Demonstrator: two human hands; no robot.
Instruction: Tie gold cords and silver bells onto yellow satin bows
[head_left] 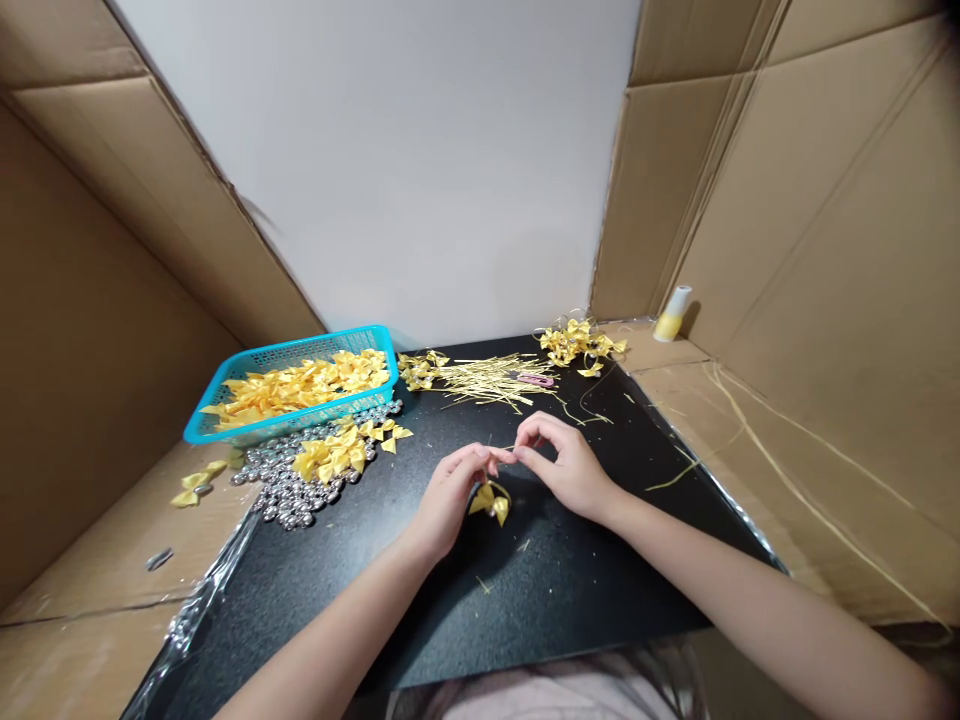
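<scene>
My left hand (454, 490) and my right hand (559, 467) meet over the middle of the black table. Both are closed, fingertips pinching a thin yellow cord (508, 455) stretched between them. Just below the left fingers hangs a yellow ribbon bow (491, 503) with a small shiny bead at its centre; part of it is hidden by that hand. Beyond the hands lies a bundle of straight yellow cords (487, 378), with a pink clip (535, 380) on its right side.
At the left, a turquoise basket (196, 428) holds many yellow bows. Silver beads (289, 505) and loose bows (334, 455) lie before it. Bows with cord loops (574, 343) are heaped at the back right. A thread cone (672, 314) stands by the cardboard wall (840, 220).
</scene>
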